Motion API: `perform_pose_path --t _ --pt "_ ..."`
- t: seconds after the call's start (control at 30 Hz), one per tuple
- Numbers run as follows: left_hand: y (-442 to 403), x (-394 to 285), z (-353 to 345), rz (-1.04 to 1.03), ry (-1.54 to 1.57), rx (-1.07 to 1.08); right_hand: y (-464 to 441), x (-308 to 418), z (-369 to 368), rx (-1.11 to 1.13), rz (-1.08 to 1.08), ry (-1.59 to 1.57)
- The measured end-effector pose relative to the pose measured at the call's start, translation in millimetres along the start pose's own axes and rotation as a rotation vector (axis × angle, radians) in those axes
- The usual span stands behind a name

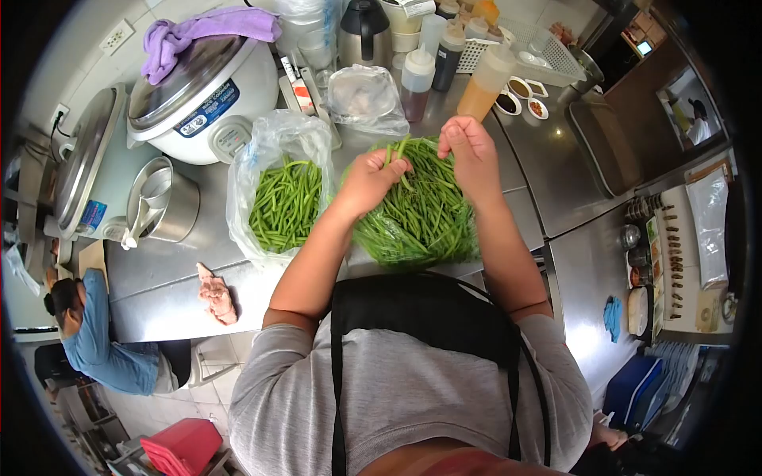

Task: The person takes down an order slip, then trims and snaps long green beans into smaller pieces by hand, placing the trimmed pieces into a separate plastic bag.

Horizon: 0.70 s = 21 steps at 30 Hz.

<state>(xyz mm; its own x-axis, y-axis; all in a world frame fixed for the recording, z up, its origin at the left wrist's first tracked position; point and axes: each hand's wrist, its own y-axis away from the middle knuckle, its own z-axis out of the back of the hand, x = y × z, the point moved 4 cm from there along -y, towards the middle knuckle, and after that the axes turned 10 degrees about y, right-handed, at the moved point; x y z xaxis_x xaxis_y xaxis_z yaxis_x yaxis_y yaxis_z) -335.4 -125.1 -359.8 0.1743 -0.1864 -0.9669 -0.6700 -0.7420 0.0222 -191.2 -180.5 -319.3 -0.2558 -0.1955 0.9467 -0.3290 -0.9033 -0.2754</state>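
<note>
My left hand (pixel 370 184) is closed on a few green beans (pixel 402 151), whose ends stick up past the thumb. Beneath and between my hands, a clear plastic bag (pixel 476 247) is heaped with long green beans (pixel 425 210). My right hand (pixel 471 160) hovers over the right side of that heap, fingers curled together in a pinch. Whatever the pinch may hold is too small to make out. To the left of my left forearm stands an open plastic bag (pixel 240 208) containing shorter green bean pieces (pixel 284 205).
A rice cooker (pixel 198 103) with a purple towel (pixel 202 33) stands at back left, near a metal pot (pixel 186 208). Sauce bottles (pixel 486 79) line the back. A pinkish lump (pixel 216 295) lies near the counter's front edge. A person in blue (pixel 111 341) is at far left.
</note>
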Motion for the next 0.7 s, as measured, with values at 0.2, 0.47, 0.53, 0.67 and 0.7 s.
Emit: perform_pose_path --t 0.2,0.47,0.53,0.67,0.7 --pt "2 -11 5 0.037 0.220 -0.054 18 -23 -5 0.249 -0.161 0.313" --pt "4 -16 2 -0.032 0.172 -0.067 14 -10 -12 0.097 0.113 0.679" --pt "8 -18 -3 -0.128 0.037 -0.057 10 -17 -14 -0.005 0.079 0.701" --pt "13 -15 -5 -0.206 0.094 -0.081 5 -35 -24 0.020 -0.249 0.171" --pt "14 -14 -2 -0.173 0.132 -0.114 5 -33 -27 0.012 -0.260 0.066"
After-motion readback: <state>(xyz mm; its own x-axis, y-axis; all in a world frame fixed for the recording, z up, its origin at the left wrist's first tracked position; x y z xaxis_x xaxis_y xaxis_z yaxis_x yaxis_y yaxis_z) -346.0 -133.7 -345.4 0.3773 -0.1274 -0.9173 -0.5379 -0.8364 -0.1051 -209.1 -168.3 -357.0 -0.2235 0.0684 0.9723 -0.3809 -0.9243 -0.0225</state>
